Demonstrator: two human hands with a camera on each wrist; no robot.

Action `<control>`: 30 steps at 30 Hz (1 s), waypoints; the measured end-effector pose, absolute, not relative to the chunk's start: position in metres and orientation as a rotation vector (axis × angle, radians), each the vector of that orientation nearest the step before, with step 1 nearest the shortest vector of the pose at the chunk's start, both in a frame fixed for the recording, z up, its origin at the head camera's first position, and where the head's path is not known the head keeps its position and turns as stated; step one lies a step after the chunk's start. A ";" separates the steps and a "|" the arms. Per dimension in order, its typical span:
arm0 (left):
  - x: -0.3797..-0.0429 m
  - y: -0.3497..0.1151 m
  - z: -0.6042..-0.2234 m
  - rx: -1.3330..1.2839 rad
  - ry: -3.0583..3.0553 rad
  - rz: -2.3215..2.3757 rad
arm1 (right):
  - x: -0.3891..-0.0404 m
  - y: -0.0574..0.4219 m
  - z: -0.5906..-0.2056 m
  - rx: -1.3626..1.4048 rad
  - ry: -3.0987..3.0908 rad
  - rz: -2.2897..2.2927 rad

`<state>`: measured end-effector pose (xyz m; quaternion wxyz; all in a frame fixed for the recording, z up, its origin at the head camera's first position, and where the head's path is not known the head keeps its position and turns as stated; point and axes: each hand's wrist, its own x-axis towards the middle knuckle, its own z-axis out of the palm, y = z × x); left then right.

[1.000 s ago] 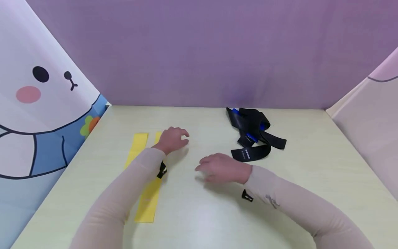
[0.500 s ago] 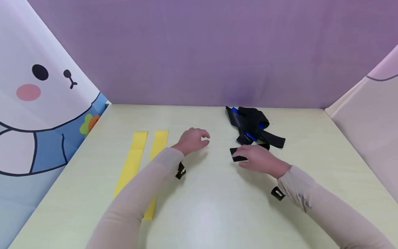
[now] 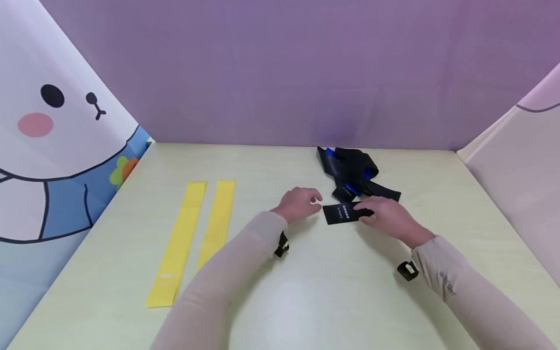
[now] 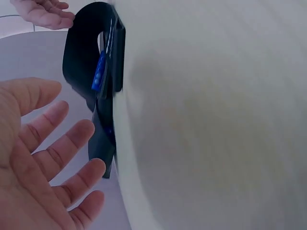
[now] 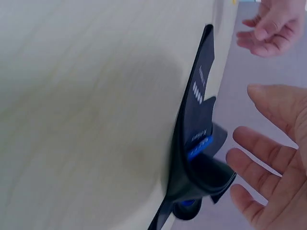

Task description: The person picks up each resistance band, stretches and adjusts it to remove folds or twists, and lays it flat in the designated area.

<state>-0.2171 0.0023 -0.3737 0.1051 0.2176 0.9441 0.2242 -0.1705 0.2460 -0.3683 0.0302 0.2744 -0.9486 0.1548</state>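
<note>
Black band: white dots; lettering unreadable.

I see a pale table, faintly grained, stretching beneath both hands. Off to the left of the left hand, two long yellow bands lie flat, side by side with a gap between them. Just beyond the right hand sits a crumpled heap of black and blue bands, and a black strip with white dots shows between the two hands, partly covered by the right.
</note>
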 end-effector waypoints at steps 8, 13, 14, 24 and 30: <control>-0.227 0.024 -0.390 0.492 2.741 0.638 | -0.177 0.261 -0.372 0.487 -2.928 0.731; -0.227 0.033 -0.391 0.434 2.715 0.597 | -0.186 0.265 -0.377 0.381 -2.857 0.871; -0.223 0.035 -0.385 0.418 2.697 0.582 | -0.187 0.265 -0.378 0.359 -2.846 0.895; -0.220 0.047 -0.384 0.488 2.725 0.482 | -0.200 0.269 -0.385 0.149 -2.795 1.077; -0.219 0.049 -0.384 0.482 2.723 0.393 | -0.207 0.267 -0.391 0.137 -2.838 1.110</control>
